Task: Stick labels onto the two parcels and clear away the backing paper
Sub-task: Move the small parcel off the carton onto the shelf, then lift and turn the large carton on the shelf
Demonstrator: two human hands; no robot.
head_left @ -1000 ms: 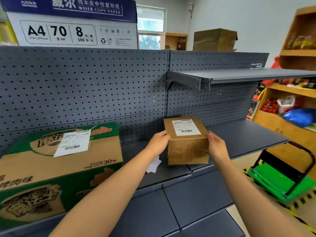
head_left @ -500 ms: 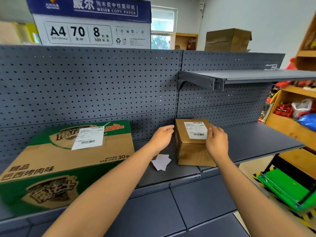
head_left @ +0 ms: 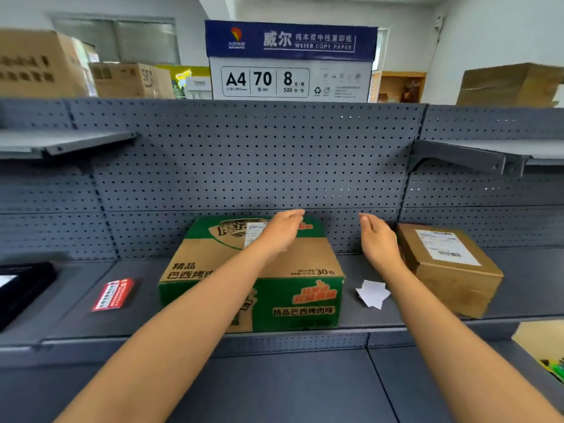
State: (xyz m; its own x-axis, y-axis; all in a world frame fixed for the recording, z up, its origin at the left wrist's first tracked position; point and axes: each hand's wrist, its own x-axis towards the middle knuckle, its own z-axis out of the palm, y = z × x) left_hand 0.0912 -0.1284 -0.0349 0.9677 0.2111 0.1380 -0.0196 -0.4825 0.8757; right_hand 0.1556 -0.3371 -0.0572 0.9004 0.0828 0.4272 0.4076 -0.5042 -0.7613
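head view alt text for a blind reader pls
Two open hands hover over a grey shelf: left hand above a labelled green carton, right hand beside a labelled brown parcel, white backing paper lying between the boxes.

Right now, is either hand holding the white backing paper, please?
No, the backing paper lies on the grey shelf, and the left hand and right hand are both empty.

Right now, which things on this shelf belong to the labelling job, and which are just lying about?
Job: green carton, carton label; small brown parcel, parcel label; white backing paper.
Lying about: red card; copy paper box; black device at the left edge.
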